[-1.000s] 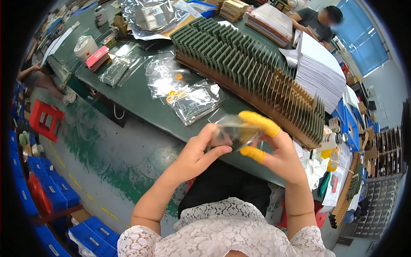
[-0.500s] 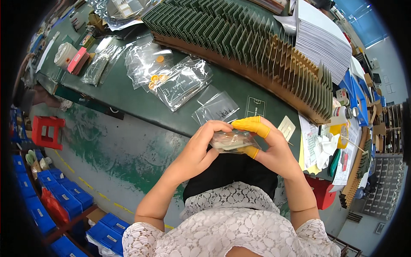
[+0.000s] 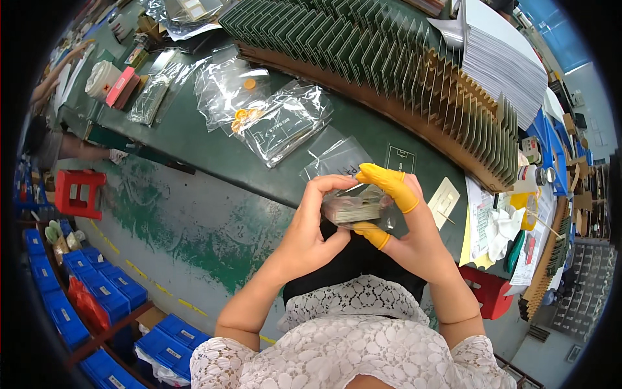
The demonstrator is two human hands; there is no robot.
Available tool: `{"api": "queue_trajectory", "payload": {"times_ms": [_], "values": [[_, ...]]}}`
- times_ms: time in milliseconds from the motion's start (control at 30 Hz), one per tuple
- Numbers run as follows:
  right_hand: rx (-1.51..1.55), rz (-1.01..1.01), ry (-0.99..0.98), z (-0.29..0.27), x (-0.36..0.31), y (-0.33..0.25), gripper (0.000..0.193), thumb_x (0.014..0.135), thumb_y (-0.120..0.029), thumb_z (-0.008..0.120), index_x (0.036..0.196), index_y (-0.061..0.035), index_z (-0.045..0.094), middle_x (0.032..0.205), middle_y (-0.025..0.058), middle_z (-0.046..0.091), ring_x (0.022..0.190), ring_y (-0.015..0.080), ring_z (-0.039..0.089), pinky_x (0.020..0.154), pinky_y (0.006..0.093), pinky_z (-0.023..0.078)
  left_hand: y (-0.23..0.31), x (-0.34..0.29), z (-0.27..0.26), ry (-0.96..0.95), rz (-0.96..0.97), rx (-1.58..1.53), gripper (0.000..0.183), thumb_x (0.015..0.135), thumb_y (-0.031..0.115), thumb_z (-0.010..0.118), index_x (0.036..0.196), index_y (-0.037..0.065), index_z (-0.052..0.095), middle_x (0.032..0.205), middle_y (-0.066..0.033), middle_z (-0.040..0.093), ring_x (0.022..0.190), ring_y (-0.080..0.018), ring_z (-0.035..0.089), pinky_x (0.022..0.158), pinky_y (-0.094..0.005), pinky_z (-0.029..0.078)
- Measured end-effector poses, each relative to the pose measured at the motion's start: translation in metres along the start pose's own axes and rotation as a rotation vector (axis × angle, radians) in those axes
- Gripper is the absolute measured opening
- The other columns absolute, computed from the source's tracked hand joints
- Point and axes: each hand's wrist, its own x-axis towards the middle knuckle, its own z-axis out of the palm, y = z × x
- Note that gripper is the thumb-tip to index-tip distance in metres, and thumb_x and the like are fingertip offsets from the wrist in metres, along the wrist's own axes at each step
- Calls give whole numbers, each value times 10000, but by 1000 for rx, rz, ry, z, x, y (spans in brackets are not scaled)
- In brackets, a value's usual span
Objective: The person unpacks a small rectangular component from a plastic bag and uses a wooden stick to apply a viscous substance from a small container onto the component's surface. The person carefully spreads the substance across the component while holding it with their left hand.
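So nearest up is your white lace top [image 3: 350,340], then your dark pants [image 3: 353,262], and above them your left hand [image 3: 308,233] and right hand [image 3: 424,243] are both gripping a clear bag [image 3: 358,211] with a stack of thin pieces inside. Left's curled round its left end; right, wearing yellow finger covers [image 3: 374,235], has hold of the other end. On the green bench [image 3: 188,134] to the right lies a cream card [image 3: 444,197], and just beyond your hands, loose clear bags [image 3: 340,155] and a flat green board [image 3: 400,157]. Farther left sit bagged boards [image 3: 288,133] with orange rings [image 3: 245,118] on top. Past those, a long brown rack [image 3: 350,96] holds upright boards [image 3: 317,39], with piled white paper [image 3: 499,58] at far right.
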Motion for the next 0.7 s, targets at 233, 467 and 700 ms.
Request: {"api": "queue_trajectory", "payload": {"times_ms": [233,467,700], "values": [[39,45,0,1,-2,0,692,748,8,754,1384,-96,501,1224,107,537,1104,302,481,960,364,424,-5,-4,3,-8,21,14,609,725,-115,549,1302,-2,390,1307,-171,474,1281,-277,468,1086,-380,361],[-71,-43,-22,4,-1,8,400,745,9,750,1130,-42,655,1054,107,612,906,312,568,803,373,482,-5,-5,8,60,18,-90,640,770,-105,578,1353,3,338,1333,-196,464,1274,-279,473,1071,-384,380],[645,143,126,-14,-7,37,313,813,-42,757,1107,-3,657,1104,121,651,1054,224,635,911,349,525,21,3,-15,121,79,223,415,751,-28,733,1136,22,586,1203,-129,602,1079,-246,601,941,-346,470]]}}
